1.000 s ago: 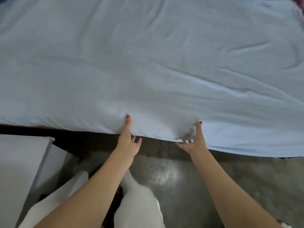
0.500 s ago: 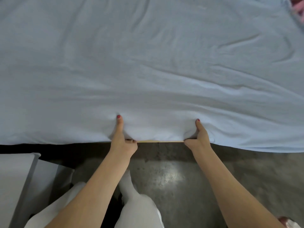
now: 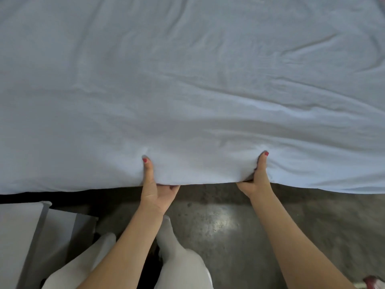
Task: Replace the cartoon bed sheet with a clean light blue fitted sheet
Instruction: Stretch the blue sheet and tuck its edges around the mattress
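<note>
The light blue fitted sheet (image 3: pixel 187 80) covers the whole bed top, with creases running across its right half. My left hand (image 3: pixel 155 188) grips the sheet's near edge, thumb on top and fingers curled under the hem. My right hand (image 3: pixel 255 180) grips the same edge a little to the right, thumb on top, fingers tucked beneath. The cartoon sheet is not in view.
A white piece of furniture (image 3: pixel 23 236) stands at the lower left, close to the bed's side. Grey concrete floor (image 3: pixel 218 226) lies under my arms. My legs in white trousers (image 3: pixel 181 265) are at the bottom centre. Something red (image 3: pixel 373 282) shows at the bottom right corner.
Both hands have closed on the sheet's edge and curled under it. The hem between them now lies lower over the bed's side, hiding the pale strip seen before.
</note>
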